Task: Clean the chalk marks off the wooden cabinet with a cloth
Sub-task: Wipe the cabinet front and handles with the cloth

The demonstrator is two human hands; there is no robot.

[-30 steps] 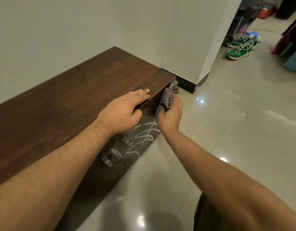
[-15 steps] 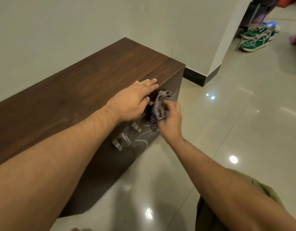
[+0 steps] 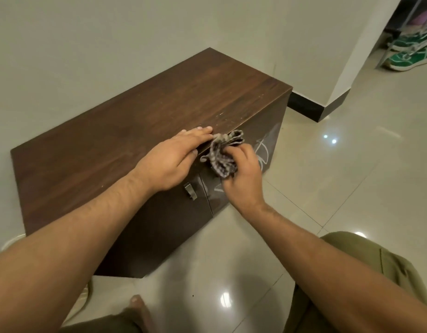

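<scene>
A low dark wooden cabinet (image 3: 140,131) stands against the wall. White chalk marks (image 3: 264,150) show on its right front door, partly hidden behind my hand. My right hand (image 3: 241,174) grips a bunched grey checked cloth (image 3: 223,152) and presses it against the upper part of that door. My left hand (image 3: 174,159) lies flat, palm down, on the cabinet's top at the front edge, fingers apart, just left of the cloth.
A metal door handle (image 3: 190,191) sticks out below my left hand. Glossy floor tiles (image 3: 339,183) spread to the right. A wall corner with black skirting (image 3: 311,105) stands behind the cabinet. Green shoes (image 3: 409,56) lie far right. My knee (image 3: 366,260) and bare foot (image 3: 138,308) are below.
My right hand with the cloth has moved left along the door's top, from the cabinet's right corner to beside my left hand. The view has pulled back and tilted down.
</scene>
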